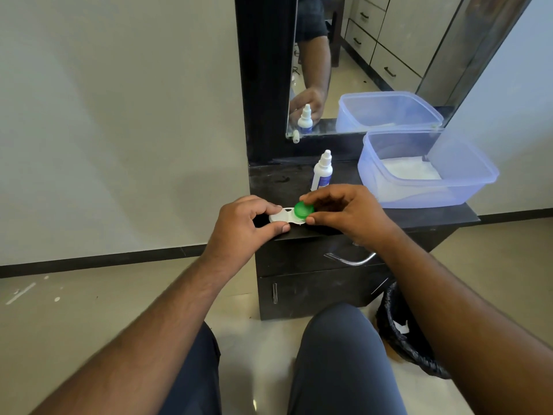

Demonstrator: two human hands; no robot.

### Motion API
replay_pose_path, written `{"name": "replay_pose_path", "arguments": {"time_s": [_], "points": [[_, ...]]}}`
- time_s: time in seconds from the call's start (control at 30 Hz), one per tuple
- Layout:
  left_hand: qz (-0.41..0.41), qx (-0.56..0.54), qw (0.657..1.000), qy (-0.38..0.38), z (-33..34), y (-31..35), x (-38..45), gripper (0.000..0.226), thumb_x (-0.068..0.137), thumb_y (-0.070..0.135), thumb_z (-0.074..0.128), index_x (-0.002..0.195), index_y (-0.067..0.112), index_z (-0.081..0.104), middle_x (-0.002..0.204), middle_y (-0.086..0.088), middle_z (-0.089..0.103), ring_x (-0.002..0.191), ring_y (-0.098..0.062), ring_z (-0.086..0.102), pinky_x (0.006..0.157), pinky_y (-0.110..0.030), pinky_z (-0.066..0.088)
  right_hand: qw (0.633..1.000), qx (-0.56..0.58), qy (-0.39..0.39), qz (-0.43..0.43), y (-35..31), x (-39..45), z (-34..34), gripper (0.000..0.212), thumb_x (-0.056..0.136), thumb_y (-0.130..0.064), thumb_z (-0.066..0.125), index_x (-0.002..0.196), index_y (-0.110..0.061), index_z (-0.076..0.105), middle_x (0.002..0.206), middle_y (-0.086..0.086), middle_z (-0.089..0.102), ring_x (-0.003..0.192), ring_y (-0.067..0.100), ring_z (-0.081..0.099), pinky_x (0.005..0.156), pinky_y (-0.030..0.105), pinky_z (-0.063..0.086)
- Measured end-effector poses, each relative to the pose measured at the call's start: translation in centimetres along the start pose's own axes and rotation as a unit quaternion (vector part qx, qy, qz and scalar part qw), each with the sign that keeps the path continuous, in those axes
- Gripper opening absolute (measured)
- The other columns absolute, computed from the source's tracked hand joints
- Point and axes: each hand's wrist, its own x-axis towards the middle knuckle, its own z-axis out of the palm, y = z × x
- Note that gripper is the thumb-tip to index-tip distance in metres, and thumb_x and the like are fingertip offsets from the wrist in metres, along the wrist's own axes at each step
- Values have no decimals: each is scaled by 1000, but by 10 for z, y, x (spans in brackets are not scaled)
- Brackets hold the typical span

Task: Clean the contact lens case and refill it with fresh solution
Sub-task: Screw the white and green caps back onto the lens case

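A white contact lens case (282,216) is held just above the front edge of the dark dresser top (419,214). My left hand (239,226) pinches its white left end between thumb and fingers. My right hand (344,211) grips the green cap (303,209) on the case's right well, with finger and thumb on either side of it. A white solution bottle (321,170) with a blue label and a capped nozzle stands upright just behind my hands.
A clear bluish plastic tub (425,172) with something white inside sits at the right of the dresser top, under a mirror (374,55). Drawers with a metal handle (350,259) lie below. A black-lined bin (404,330) stands on the floor at right.
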Motion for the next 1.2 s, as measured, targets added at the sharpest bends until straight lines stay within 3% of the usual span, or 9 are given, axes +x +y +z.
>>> {"name": "replay_pose_path", "arguments": {"time_s": [0.2, 0.53, 0.63, 0.8, 1.0, 1.13, 1.2], "points": [[-8, -2, 1000, 2, -1, -1, 2, 32, 71, 24, 83, 100, 12, 75, 97, -1, 72, 87, -9, 61, 71, -19, 49, 998, -65, -18, -1, -3, 4, 2, 29, 77, -11, 77, 102, -25, 72, 111, -10, 69, 106, 3, 63, 99, 31, 49], [-16, 0, 1000, -5, -1, -1, 4, 33, 69, 26, 84, 99, 14, 76, 92, 1, 71, 83, -9, 61, 67, -16, 46, 988, -136, -15, -70, -4, 6, 5, 31, 75, -15, 79, 105, -19, 73, 102, -13, 66, 93, -2, 60, 81, 12, 47], [-9, 8, 1000, -9, -1, -2, 5, 33, 69, 26, 84, 99, 14, 76, 92, 0, 71, 83, -10, 61, 67, -19, 47, 984, -144, -8, -109, 0, 5, 9, 31, 77, -14, 78, 107, -16, 72, 101, -7, 66, 96, 3, 61, 84, 14, 47], [-4, 9, 1000, -18, 0, 0, 6, 35, 70, 26, 84, 100, 13, 76, 93, 0, 72, 83, -10, 62, 67, -19, 48, 966, -196, -40, -163, 5, 6, 4, 28, 83, -9, 72, 111, -12, 71, 112, -4, 64, 105, 9, 61, 93, 28, 50], [-11, 9, 1000, -13, -2, 1, 5, 35, 70, 26, 83, 102, 13, 75, 96, 0, 72, 82, -4, 58, 66, -5, 43, 967, -190, -82, -149, 0, 8, -1, 30, 85, -4, 68, 114, -11, 69, 119, -9, 61, 112, 5, 57, 103, 24, 43], [-12, 2, 1000, -2, -1, 1, 2, 35, 69, 24, 84, 100, 11, 75, 97, -1, 72, 84, -7, 60, 70, -5, 43, 978, -163, -29, -129, 4, 6, 8, 33, 79, -13, 76, 111, -16, 70, 108, -9, 66, 102, 4, 61, 95, 20, 47], [-15, -2, 1000, 2, -1, 0, 0, 34, 69, 23, 83, 100, 11, 75, 96, 4, 70, 82, -1, 58, 71, -3, 42, 984, -146, 9, -104, 4, 5, 13, 33, 74, -19, 80, 105, -26, 70, 100, -18, 63, 94, 0, 61, 86, 15, 48]]}}
